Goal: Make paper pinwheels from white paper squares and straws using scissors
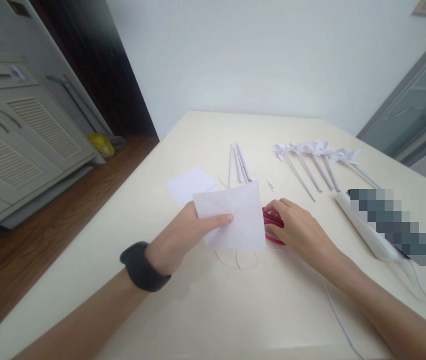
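Observation:
My left hand (192, 227), with a black band on its wrist, holds a square white sheet of paper (241, 232) above the table, thumb on top and the other fingers underneath. Faint crease lines show on the sheet. To its right, my right hand (291, 222) has its fingers closed on the red handles of a pair of scissors (275, 218). The blades are hidden behind the paper. A thin wire (238, 261) curls on the table just below the sheet. More white paper (190, 184) lies behind my left hand.
Several rolled paper sticks (240, 162) lie beyond the sheet, near short wire bits (270, 186). White paper pinwheels on sticks (318, 149) lie at the back right. A white device (366, 230), partly pixelated, sits at right with cables. A cord (340, 320) crosses the front right.

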Motion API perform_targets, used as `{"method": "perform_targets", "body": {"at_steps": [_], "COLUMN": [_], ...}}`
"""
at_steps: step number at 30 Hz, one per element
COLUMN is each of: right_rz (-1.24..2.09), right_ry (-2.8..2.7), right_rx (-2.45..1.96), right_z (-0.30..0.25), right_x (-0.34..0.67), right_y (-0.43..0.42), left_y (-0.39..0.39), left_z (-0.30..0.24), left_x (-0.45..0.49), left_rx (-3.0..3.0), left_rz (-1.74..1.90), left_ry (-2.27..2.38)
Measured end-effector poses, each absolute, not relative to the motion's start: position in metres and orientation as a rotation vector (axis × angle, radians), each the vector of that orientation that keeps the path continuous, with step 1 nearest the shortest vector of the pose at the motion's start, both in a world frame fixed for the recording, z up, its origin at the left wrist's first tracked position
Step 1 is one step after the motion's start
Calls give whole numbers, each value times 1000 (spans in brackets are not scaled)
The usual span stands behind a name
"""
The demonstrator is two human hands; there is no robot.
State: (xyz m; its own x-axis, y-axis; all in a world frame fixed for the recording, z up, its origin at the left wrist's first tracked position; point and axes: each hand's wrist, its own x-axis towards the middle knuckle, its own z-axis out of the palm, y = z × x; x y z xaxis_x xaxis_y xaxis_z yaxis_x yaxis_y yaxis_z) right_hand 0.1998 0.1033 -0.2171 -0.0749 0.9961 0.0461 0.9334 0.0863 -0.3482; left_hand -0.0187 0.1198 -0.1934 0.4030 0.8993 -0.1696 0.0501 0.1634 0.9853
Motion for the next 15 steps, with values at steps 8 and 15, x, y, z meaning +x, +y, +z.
{"method": "perform_targets", "body": {"at_steps": [8, 15], "right_rz": [366, 404], "right_ry": [-2117, -2106], "right_rx": [-1892, -1863], "right_z": [-219, -222], "right_x": [202, 203], "right_y": [104, 105], "left_y": [121, 121], "left_z": [-196, -197], "left_x": [-19, -19], "left_rx": [1283, 1286], "left_rz": [766, 760], "left_ry": [976, 981]}}
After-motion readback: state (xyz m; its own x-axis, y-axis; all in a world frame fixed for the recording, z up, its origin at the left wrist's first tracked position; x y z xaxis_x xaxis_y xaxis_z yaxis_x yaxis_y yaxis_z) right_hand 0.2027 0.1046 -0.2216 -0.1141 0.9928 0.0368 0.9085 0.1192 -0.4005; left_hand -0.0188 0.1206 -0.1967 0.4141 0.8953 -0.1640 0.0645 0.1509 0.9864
